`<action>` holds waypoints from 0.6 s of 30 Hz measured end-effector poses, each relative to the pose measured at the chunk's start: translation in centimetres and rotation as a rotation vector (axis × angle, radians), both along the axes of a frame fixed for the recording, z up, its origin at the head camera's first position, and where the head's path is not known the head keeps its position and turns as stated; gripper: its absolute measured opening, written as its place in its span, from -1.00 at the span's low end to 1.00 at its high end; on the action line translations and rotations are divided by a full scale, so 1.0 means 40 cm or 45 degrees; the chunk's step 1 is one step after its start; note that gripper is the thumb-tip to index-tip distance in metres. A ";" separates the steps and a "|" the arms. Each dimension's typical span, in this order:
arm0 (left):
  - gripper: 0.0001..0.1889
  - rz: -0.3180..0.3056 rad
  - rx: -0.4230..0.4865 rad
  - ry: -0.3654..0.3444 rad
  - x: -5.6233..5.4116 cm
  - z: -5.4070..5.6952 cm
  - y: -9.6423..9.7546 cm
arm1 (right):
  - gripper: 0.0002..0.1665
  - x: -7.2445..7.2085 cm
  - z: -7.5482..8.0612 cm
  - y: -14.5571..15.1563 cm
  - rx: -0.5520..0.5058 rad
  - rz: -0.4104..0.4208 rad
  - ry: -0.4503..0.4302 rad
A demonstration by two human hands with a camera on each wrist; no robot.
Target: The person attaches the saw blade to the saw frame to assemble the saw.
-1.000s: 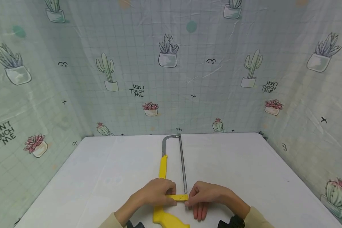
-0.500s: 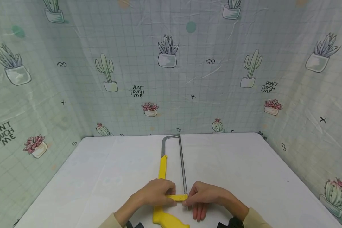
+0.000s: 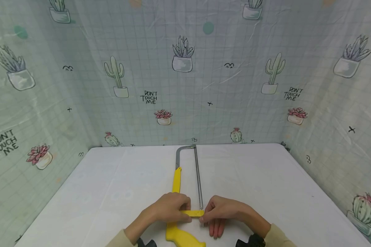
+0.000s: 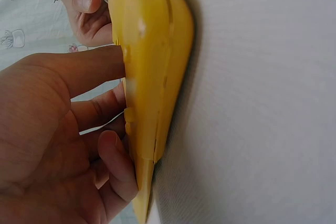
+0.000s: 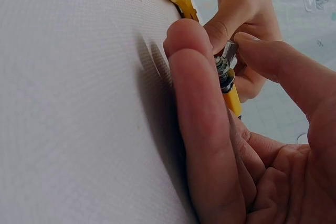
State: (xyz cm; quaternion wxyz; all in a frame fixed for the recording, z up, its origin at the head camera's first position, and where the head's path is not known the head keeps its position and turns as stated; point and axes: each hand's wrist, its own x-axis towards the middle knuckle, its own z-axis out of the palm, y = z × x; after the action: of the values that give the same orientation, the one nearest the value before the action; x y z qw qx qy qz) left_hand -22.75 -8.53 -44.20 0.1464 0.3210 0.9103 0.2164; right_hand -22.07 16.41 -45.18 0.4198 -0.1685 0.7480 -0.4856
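Observation:
A hacksaw with a yellow handle lies on the table, its grey front frame pointing away from me and its blade on the right side. My left hand holds the yellow frame just ahead of the handle; in the left wrist view its fingers and thumb rest against the yellow body. At the near end of the blade, my right hand pinches a small metal wing nut on a threaded bolt. The right hand's lower fingers lie by the tabletop, partly covering the bolt in the right wrist view.
The white table extends around the saw. A patterned curtain with cactus drawings rises behind it and on both sides. Dark wrist devices sit at both sleeves, near the bottom edge of the head view.
My right thumb and fingertips shift slightly at the wing nut, left and then back right. The left hand and the hacksaw stay in place.

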 end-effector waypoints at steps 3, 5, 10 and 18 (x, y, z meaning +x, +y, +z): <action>-0.77 0.004 -0.005 -0.010 -0.001 -0.002 0.001 | -0.66 -0.002 -0.002 0.002 -0.015 0.014 -0.014; -0.77 0.008 -0.004 -0.006 -0.001 -0.002 0.001 | -0.66 -0.003 -0.002 0.003 -0.020 0.022 -0.016; -0.78 -0.001 0.008 0.010 0.001 -0.001 0.002 | -0.68 -0.007 -0.005 0.007 -0.044 0.043 -0.013; -0.77 0.003 0.004 0.012 0.001 -0.001 0.002 | -0.70 -0.009 -0.006 0.009 -0.070 0.061 -0.027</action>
State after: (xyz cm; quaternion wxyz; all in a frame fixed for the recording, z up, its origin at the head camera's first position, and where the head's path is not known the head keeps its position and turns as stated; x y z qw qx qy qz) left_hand -22.72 -8.43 -44.25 0.1412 0.3211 0.9111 0.2165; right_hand -22.42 16.76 -45.42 0.4343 -0.1928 0.7256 -0.4977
